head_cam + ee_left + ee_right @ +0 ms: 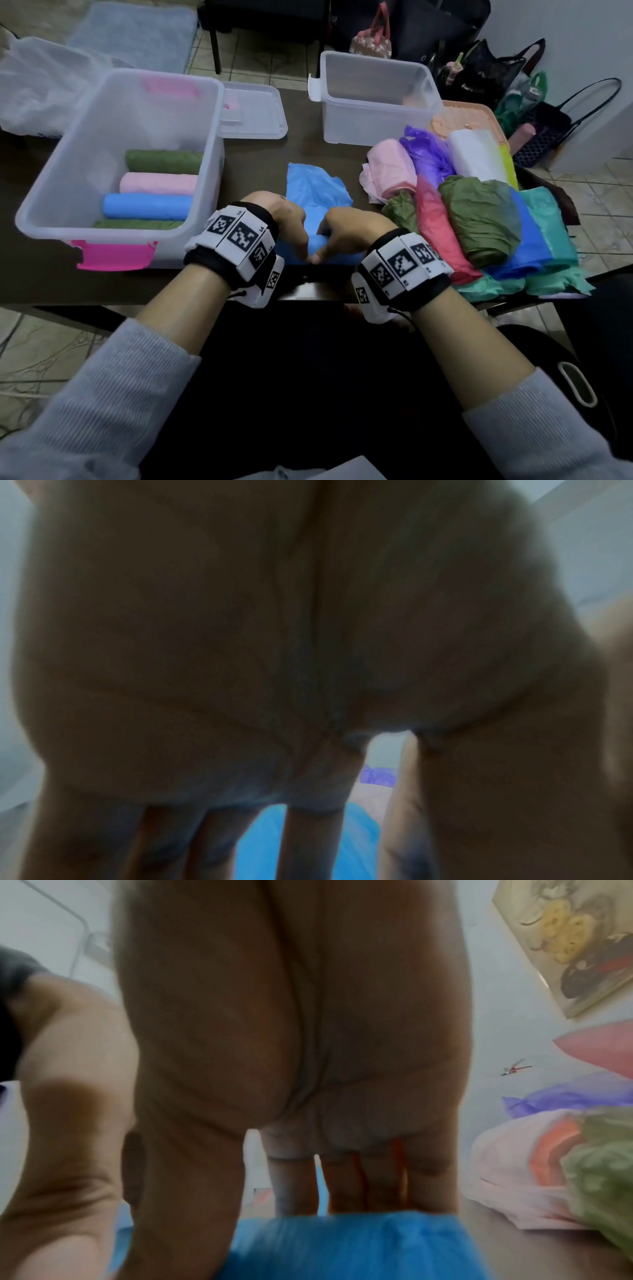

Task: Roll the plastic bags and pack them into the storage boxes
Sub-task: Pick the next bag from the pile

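Note:
A light blue plastic bag (315, 188) lies on the dark table, its near end wound into a roll (342, 257) by the front edge. My left hand (291, 226) and right hand (349, 229) sit side by side on that roll, fingers curled over it and the right thumb at its near side. The left wrist view shows the left hand (274, 669) with blue plastic (260, 845) between its fingers. The right wrist view shows the right hand (291, 1042) behind the blue roll (342, 1245). The left storage box (48, 192) holds green, pink and blue rolls. The right storage box (376, 113) looks empty.
A pile of loose bags (479, 212) in pink, purple, white, red, green, blue and teal fills the table's right side, partly on a peach lid (472, 113). A clear lid (260, 113) lies behind the left box. Handbags (513, 78) sit on the floor beyond.

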